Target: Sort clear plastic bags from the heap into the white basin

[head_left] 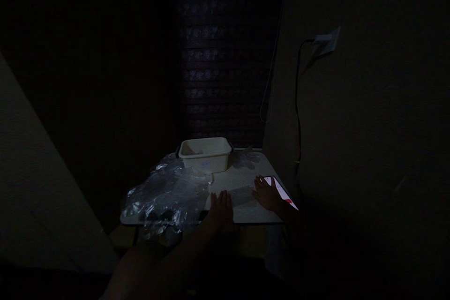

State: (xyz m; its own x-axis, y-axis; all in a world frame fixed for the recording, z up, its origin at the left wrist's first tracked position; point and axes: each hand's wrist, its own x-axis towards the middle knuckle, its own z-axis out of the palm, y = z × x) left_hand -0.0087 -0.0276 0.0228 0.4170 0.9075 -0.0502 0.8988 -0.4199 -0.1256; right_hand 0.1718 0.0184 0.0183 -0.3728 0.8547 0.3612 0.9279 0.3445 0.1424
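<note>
l hand [221, 208] palm-down, pointing fwd; r hand [266, 194] palm-down, angled inward.

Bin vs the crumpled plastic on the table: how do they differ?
The bin is pale and boxy; the crumpled plastic is see-through and shiny, without firm shape. The bin stands at the table's far side; the plastic sprawls on the left and droops over the near edge. Both rest on the table.

Very dim, with 1 glowing phone screen [281, 192], faint glints on clear plastic [165, 192], near-black corners.
</note>
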